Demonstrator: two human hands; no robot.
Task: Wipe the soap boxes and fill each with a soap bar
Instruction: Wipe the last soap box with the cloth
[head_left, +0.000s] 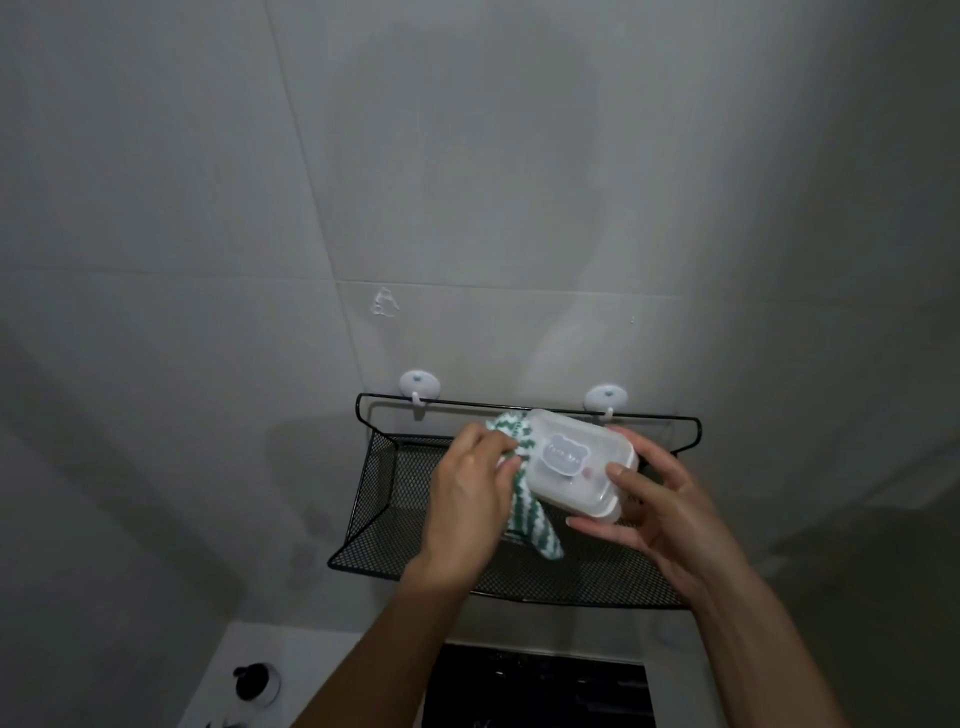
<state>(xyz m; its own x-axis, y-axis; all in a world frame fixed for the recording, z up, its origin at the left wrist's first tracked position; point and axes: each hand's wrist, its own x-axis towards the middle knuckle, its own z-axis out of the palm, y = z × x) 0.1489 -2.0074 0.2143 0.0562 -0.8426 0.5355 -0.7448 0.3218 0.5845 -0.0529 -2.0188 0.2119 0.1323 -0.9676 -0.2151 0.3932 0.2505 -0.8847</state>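
Right hand (657, 512) cradles a white soap box (574, 465) from its right end and underside: the thumb lies curled over the lid's near right corner, the fingers wrap beneath, and one fingertip shows past the far right corner. The box has a translucent lid, closed, with a small bear-shaped label on top, and it is tilted so the lid faces the camera. Something pinkish shows faintly through the lid just left of the right thumb; I cannot tell what it is.

Left hand (470, 491) grips a green-and-white striped cloth (524, 499), its fingers curled round the bunched fabric and pressing it against the box's left end. Part of the cloth peeks out beyond the left hand's knuckles, and a loose tail hangs below, between the two hands.

Both hands hold the box above a black wire-mesh shelf (395, 493), which hangs from two white hooks (420, 385) on the grey tiled wall (467, 182) beyond the hands. Below the left forearm, a dark pump bottle (254, 683) stands on a pale tabletop (291, 654).
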